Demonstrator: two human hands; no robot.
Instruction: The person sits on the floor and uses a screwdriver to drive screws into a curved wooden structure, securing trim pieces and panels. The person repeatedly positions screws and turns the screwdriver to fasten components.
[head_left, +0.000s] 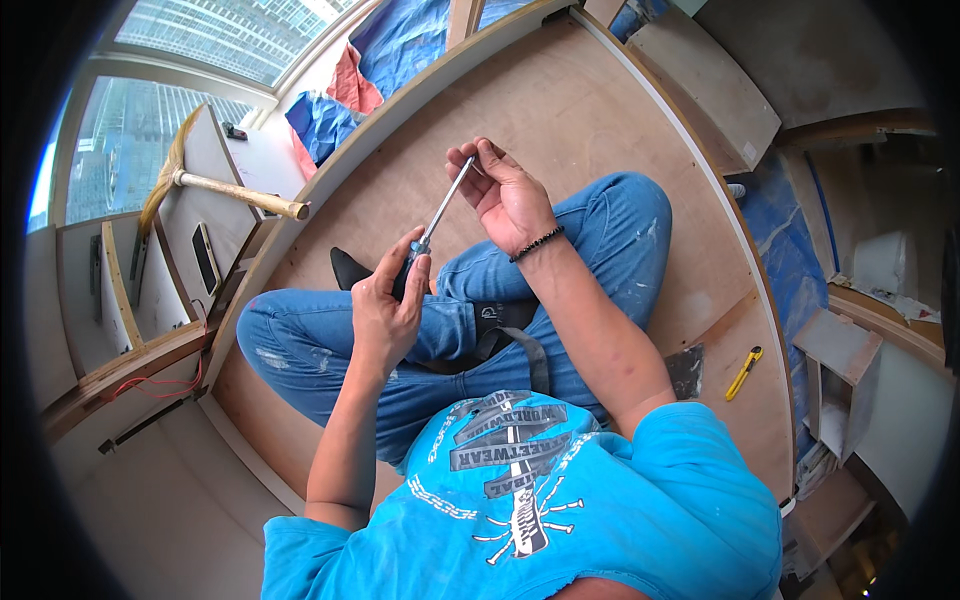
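Note:
My left hand [388, 305] is closed round the dark and blue handle of a screwdriver [440, 214]. Its long metal shaft slants up and to the right, toward my right hand [510, 200]. There the thumb and fingers are closed at the tip of the shaft. Whether a small piece sits between those fingertips is too fine to make out. Both hands are above my crossed legs [610, 240] in blue jeans, and a dark beaded bracelet [537, 244] circles my right wrist.
I sit on a brown wooden panel [540, 100] with a raised rim. A yellow utility knife [744, 373] lies on it to my right, near a dark flat patch [685, 372]. At left, a brush with a wooden handle [240, 193] and a phone-like object [206, 258] rest on cabinet parts. Blue sheeting [400, 55] lies beyond.

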